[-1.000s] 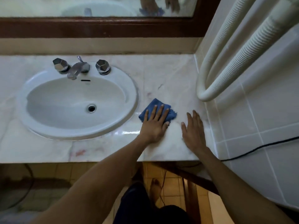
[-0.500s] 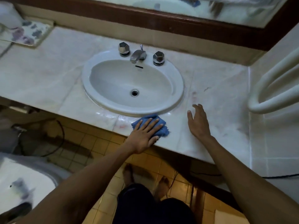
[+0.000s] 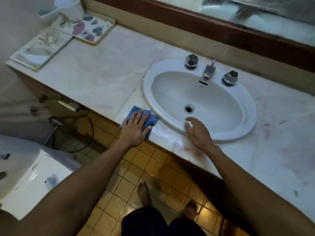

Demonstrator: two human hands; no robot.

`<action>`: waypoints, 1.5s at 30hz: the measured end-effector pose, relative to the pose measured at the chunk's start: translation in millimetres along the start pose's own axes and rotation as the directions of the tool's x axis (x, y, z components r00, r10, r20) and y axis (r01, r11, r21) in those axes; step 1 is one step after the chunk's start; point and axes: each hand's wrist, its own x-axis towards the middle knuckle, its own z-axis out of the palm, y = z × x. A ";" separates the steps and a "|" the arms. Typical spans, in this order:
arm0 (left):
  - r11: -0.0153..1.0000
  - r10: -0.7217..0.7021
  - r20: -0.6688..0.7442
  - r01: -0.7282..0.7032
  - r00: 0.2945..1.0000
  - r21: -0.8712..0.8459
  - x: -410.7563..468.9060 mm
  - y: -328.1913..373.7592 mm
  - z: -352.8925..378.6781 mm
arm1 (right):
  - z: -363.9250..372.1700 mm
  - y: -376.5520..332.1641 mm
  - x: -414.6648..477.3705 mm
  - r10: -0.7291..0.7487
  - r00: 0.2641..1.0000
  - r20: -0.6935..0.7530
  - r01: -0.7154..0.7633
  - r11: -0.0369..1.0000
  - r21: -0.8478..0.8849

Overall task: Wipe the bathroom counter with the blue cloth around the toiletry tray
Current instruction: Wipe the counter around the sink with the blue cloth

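Observation:
My left hand (image 3: 135, 129) lies flat on the folded blue cloth (image 3: 135, 111), pressing it onto the marble counter (image 3: 102, 79) at its front edge, just left of the sink. My right hand (image 3: 198, 132) rests with fingers apart on the front rim of the white sink (image 3: 245, 133) and holds nothing. The toiletry tray (image 3: 88, 29), cream with purple flowers, sits at the counter's far left back corner with a white cup (image 3: 72, 7) on it. A second pale tray (image 3: 40, 48) lies in front of the flowered one.
Chrome tap (image 3: 208, 70) and two knobs (image 3: 191, 61) (image 3: 230, 78) stand behind the basin. A wood-framed mirror (image 3: 221, 28) runs along the back wall. A white toilet tank (image 3: 29, 176) stands lower left. My bare feet are on the yellow tiled floor (image 3: 136, 171).
My left hand has slid the blue cloth leftward along the counter's front edge, from right of the sink to its left. My right hand followed onto the sink rim; the view swung left.

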 end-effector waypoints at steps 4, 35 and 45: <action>0.997 0.029 -0.017 -0.030 0.999 -0.064 9.2 4.9 5.7 | 32.1 -36.9 23.0 0.025 0.999 0.029 -0.025 1.000 0.001; 0.989 -0.144 -0.116 0.138 0.983 -0.062 153.3 -92.8 -35.7 | 63.5 -135.2 191.1 -0.115 0.990 -0.085 0.116 0.993 0.004; 0.985 -0.170 -0.096 0.170 0.981 -0.008 101.5 -228.2 -74.1 | 113.5 -169.8 255.2 -0.304 0.950 0.069 0.297 0.814 -0.498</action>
